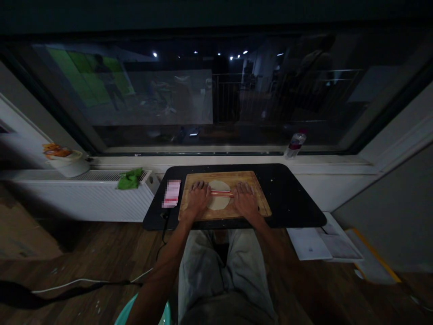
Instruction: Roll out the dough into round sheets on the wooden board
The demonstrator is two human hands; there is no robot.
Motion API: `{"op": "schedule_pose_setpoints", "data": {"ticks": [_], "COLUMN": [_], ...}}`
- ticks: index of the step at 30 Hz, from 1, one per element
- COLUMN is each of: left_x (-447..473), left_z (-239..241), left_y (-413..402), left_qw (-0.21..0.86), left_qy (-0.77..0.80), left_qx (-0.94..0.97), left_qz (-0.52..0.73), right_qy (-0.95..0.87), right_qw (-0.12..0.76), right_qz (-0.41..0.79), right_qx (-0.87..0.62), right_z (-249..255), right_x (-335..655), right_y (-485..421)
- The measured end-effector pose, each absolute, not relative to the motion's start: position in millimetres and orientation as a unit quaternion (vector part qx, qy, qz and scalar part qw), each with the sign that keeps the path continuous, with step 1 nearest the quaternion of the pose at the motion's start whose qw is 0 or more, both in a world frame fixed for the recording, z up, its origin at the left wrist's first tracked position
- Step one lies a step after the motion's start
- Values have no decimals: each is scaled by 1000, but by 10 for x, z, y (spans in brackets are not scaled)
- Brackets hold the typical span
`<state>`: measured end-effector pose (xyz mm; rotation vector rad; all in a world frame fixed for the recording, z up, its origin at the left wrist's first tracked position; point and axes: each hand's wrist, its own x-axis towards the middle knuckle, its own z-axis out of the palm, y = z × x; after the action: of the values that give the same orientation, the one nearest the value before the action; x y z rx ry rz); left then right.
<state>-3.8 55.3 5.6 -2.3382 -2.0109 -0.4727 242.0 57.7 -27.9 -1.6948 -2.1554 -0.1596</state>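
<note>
A round sheet of dough (219,205) lies flat on a wooden cutting board (260,198). Across its middle runs a thin reddish rolling pin (222,194). My left hand (199,196) grips the pin's left end, palm down, at the dough's left edge. On the right end is my right hand (245,197), closed over it in the same way. Both ends of the pin are hidden under my hands. The board rests on a black table (294,203).
A phone (171,193) with a cable lies left of the board. On the sill stands a water bottle (295,145). A green cloth (130,178) and a white bowl (71,163) sit on the radiator (115,201). Below are a teal basin (166,313) and a laptop (309,243).
</note>
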Motion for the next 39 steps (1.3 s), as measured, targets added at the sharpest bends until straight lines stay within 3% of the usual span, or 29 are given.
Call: {"op": "schedule_pose_setpoints", "data": {"ticks": [20,39], "left_x": [-241,-329], "left_z": [-110,-58], "left_y": [186,-88], "left_qw": [6,-28], "left_qy": [-586,-593], "left_qx": [-780,-776], "left_qz": [-221,-213], "right_qy": [-778,-781], "right_qw": [274,305], "right_qz": [-41,-11], "right_qx": [-564,-545], "right_z": [-452,-360], "right_x": [2528,2602], "right_y": [291,-23]}}
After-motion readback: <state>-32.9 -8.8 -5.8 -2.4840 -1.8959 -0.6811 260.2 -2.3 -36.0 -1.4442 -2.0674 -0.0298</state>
